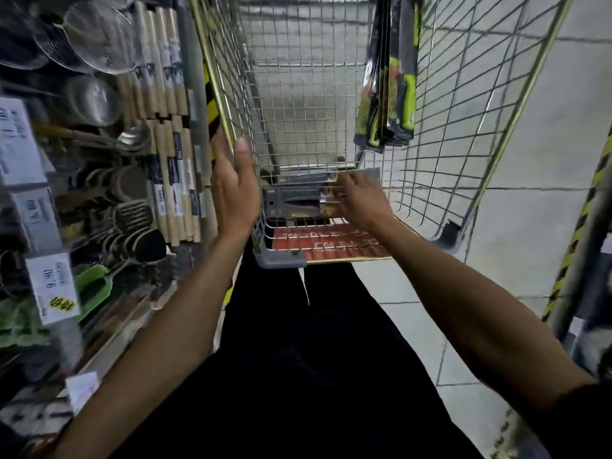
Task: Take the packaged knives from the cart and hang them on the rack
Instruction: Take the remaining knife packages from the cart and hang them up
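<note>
- Left hand (235, 190): fingers straight, laid against the left rim of the cart (480, 111), gripping nothing. It is well placed to steady the basket, so I would keep it there.
- Right hand (359, 202): apart from the left, reaching inside the cart's near end, fingers over the flat packaged knives (294, 202) lying there. Too blurred to tell whether they have closed on a pack.
- Advice: pinch the card edge, not the blade window. Lift one pack clear of the wire so its hang-hole doesn't snag.
- Further in, green-handled packs (394, 94) hang on the cart's right wall and are probably next.
- The rack (187, 44) stands at the left, just beside the cart. Carry the pack upright with the hole leading.
</note>
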